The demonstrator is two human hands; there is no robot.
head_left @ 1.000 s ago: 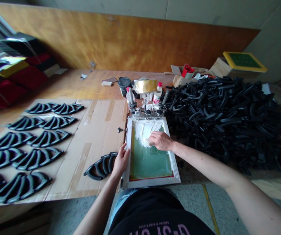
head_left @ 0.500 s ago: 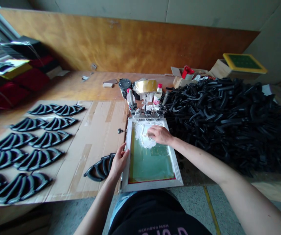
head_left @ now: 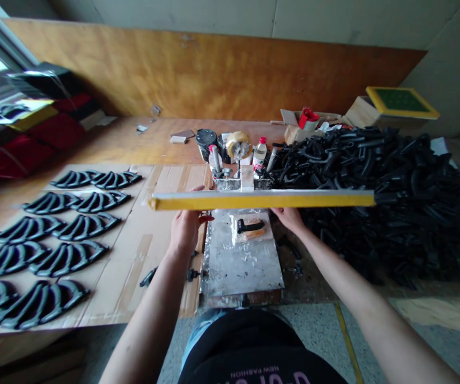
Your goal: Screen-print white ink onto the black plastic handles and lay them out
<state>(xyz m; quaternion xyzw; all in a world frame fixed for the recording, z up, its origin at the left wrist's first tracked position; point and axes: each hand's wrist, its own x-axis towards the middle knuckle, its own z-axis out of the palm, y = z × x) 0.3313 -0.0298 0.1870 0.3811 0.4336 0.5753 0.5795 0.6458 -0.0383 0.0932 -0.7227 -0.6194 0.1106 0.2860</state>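
Observation:
The screen frame [head_left: 262, 199] is tilted up on its hinge, and I see it edge-on as a long yellow bar. My left hand [head_left: 185, 226] grips its left part, with the thumb over the top edge. Beneath the frame lies the foil-covered base plate [head_left: 242, 266], with a black curved plastic part [head_left: 250, 226] seated on an orange block. My right hand [head_left: 292, 217] is under the frame beside the plate's right edge, close to that part. Its fingertips are hidden behind the frame.
A large heap of black plastic parts [head_left: 374, 181] fills the table on the right. Rows of printed black parts [head_left: 54, 234] lie on cardboard at the left. Bottles, a tape roll [head_left: 238, 145] and a black pot stand behind the hinge. A second screen [head_left: 402, 101] rests on boxes at the far right.
The screen frame lay flat while my right hand wiped white ink across it; now it is swung up, showing the plate and part beneath. My left hand moved up with the frame.

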